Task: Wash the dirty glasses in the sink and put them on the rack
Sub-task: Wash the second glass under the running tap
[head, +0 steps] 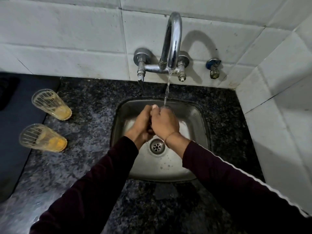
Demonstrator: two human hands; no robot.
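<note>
two dirty glasses stand on the dark stone counter, off to the left of the sink. both are upright, so their long side runs straight up from the counter, with the open mouth on top. the far glass sits nearer the back wall edge of the counter. the near glass sits closer to the front edge. both have yellow leftovers at the bottom and smears on the walls. they are right at the edge of a dark mat that covers the left end of the counter. it is hard to tell if they stand on the mat or just beside it. no rack can be seen.

both hands are over the sink, well apart from the glasses. the left hand is the one nearer to the glasses, so it looks like the better one to reach across for the near glass. it would have to go left and come a little toward the front edge.

the left hand and the right hand are pressed together, with fingers curled into each other. they hold no glass. it looks like they are being rinsed or rubbed. water runs down from the tap and lands by the right hand's fingers. the drain is just below the wrists.

by the look of it, no glass is washed yet, so the task is only at its start.
</note>
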